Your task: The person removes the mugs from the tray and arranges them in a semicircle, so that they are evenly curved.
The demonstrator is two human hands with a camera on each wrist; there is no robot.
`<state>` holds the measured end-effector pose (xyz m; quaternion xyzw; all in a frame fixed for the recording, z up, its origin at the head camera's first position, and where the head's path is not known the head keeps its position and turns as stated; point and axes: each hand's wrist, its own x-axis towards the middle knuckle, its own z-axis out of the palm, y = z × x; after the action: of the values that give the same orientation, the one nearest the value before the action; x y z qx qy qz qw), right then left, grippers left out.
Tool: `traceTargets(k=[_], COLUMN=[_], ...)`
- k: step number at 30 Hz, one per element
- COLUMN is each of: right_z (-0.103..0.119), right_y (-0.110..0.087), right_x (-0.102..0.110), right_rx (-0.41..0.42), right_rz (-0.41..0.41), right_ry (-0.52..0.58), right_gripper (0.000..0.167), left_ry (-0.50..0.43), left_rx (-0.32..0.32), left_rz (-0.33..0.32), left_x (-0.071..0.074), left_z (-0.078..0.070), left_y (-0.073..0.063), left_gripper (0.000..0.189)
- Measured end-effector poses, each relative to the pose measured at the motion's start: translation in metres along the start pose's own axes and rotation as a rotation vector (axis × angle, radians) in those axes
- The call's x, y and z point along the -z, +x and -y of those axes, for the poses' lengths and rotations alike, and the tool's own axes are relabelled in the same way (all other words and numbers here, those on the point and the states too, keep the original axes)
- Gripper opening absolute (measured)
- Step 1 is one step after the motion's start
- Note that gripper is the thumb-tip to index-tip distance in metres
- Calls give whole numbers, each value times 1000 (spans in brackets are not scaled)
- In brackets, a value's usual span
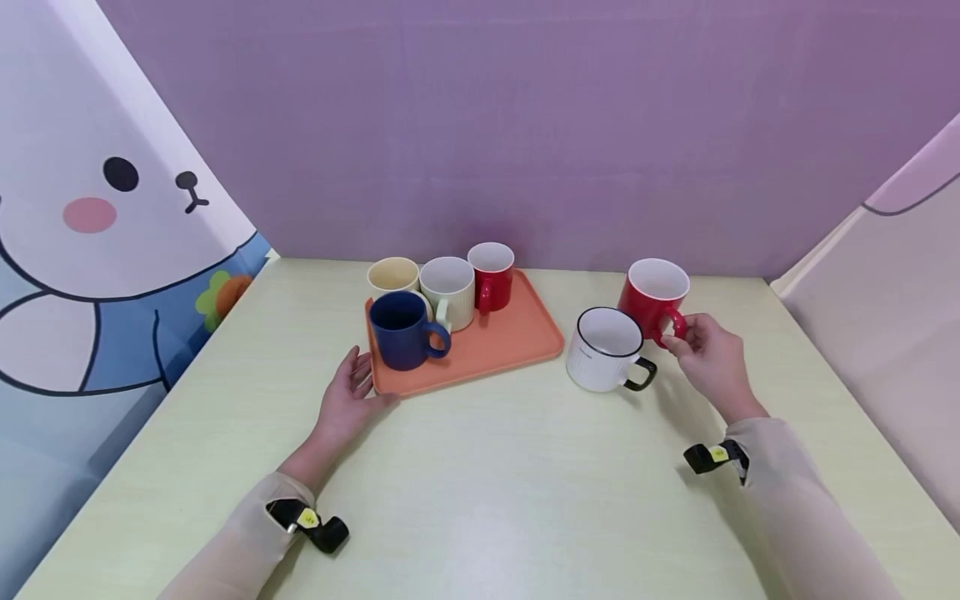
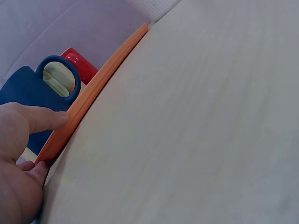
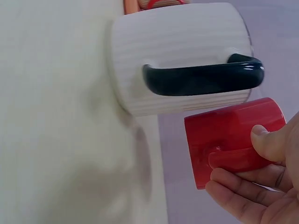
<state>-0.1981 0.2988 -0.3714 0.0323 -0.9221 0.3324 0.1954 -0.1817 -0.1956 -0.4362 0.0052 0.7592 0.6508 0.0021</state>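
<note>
My right hand (image 1: 708, 358) grips the handle of a red mug (image 1: 637, 304) with a white inside, thumb on top and fingers beneath. In the right wrist view this red mug (image 3: 224, 135) hangs upright above the table. Close beside it, a white mug (image 1: 592, 362) with black rim and black handle (image 3: 201, 79) stands on the table. My left hand (image 1: 348, 400) holds the near left corner of an orange tray (image 1: 517, 333), its thumb at the tray's rim (image 2: 93, 91). A navy mug (image 1: 401, 337) stands on the tray near that hand.
Behind the navy mug, the tray bears a pale yellow mug (image 1: 381, 279), a cream mug (image 1: 457, 300) and a second red mug (image 1: 501, 292). A purple backdrop (image 1: 555, 150) rises behind the pale table (image 1: 495, 492). Printed cloth (image 1: 52, 467) hangs at the left.
</note>
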Motion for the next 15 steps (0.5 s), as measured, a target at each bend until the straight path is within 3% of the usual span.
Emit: traceTargets(k=[15], right_z=[2], right_y=[-6], right_x=[-9], right_rx=[-6], right_rz=[58], right_ry=[19], right_gripper=[20], left_ry=[3], left_rx=[-1], left_rz=[-1], left_x=[1], left_z=[1], left_y=[-1], left_gripper=[102])
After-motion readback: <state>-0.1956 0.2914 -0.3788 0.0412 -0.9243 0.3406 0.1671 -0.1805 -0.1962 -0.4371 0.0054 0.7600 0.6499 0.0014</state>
